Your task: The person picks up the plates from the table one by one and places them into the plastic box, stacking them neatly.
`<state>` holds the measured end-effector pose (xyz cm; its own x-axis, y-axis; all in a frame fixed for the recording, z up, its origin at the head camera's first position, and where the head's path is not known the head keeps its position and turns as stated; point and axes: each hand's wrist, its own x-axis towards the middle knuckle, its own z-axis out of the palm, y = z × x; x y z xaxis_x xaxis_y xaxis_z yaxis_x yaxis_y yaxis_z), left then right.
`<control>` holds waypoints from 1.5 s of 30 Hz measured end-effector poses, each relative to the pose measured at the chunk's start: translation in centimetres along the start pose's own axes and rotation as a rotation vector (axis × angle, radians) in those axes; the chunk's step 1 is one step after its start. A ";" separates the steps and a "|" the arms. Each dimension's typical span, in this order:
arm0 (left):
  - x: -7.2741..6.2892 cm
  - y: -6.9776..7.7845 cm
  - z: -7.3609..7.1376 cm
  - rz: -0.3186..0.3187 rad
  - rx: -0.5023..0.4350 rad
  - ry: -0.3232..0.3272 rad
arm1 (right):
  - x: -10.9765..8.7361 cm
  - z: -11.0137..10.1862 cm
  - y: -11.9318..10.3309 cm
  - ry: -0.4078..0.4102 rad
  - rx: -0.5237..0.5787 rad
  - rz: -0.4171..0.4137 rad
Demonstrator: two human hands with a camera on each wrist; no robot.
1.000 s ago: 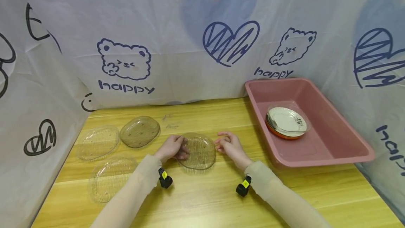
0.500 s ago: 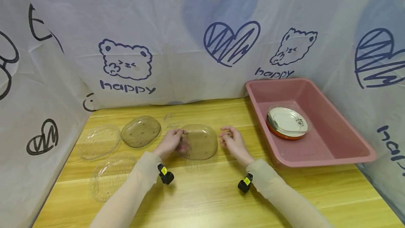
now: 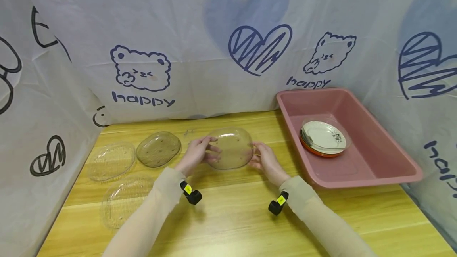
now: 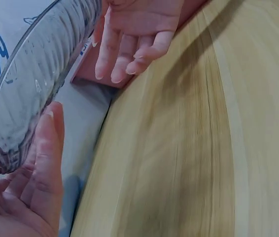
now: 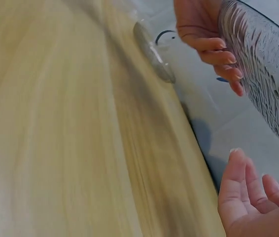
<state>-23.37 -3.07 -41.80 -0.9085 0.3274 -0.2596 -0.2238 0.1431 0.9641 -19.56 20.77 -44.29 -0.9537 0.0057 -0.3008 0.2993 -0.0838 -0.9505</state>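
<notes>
Plate point(image 3: 232, 150): ctr frame, prob. lift step
L hand point(image 3: 196, 155): clamped on L side
R hand point(image 3: 267, 162): uncurled, contact unclear
R side: prob. needs R grip next

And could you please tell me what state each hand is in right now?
Left hand: holding the clear dish by its side.
Right hand: open, close to the clear dish; whether it touches cannot be told.
</notes>
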 end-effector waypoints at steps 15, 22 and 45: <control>0.5 -0.4 1.7 0.033 -0.090 0.000 | -0.1 -0.5 -0.4 -0.118 0.268 0.046; 0.9 -1.2 2.2 0.027 -0.097 0.015 | -0.2 -0.4 -0.5 -0.146 0.320 0.045; 1.0 -2.2 3.9 -0.002 -0.087 0.053 | -0.2 -0.3 0.1 -0.085 0.248 0.078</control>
<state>-22.45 0.58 -44.38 -0.9248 0.2770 -0.2606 -0.2537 0.0610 0.9653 -19.38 21.09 -44.35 -0.9301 -0.0933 -0.3552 0.3657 -0.3221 -0.8732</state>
